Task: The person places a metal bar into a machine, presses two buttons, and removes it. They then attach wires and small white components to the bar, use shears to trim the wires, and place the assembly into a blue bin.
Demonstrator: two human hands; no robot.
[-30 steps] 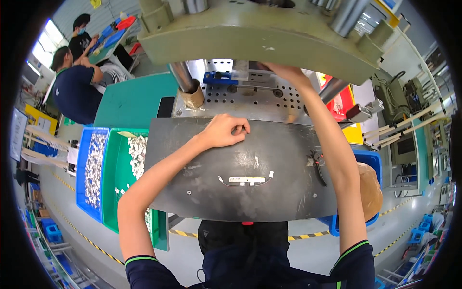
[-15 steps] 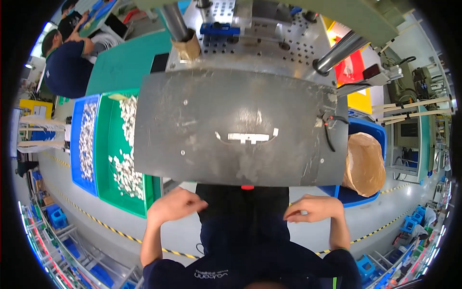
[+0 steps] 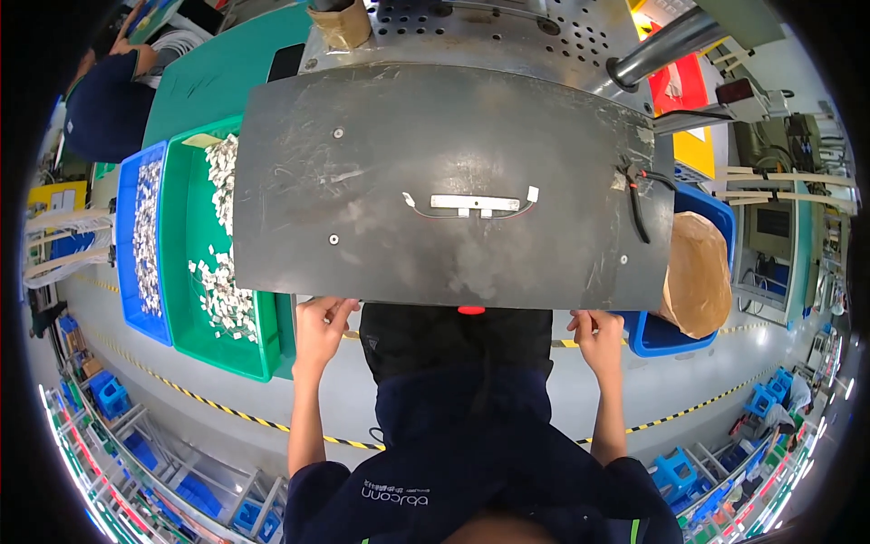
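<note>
Both hands are at the front edge of a dark metal plate (image 3: 435,263). My left hand (image 3: 323,328) touches the edge at the left, its fingers curled and their tips partly hidden by the plate. At the right part of the edge is my right hand (image 3: 598,339), thumb and fingers pressed together; what it may hold is hidden. In the middle of the plate lies a slim white bar (image 3: 475,202), with a thin wire leading to a small white connector (image 3: 533,194) and another small end piece (image 3: 409,199). A red knob (image 3: 470,310) shows between the hands.
Pliers (image 3: 637,201) with red and black handles lie at the plate's right. Left stand a green bin (image 3: 192,299) and a blue bin (image 3: 129,245) of small white parts. Right is a blue tub (image 3: 662,344) with brown paper (image 3: 698,272). A metal post (image 3: 662,50) rises behind.
Both hands have moved forward from above my lap to the plate's front edge, and their fingers have curled in. My view has shifted; the white bar and pliers keep their places on the plate.
</note>
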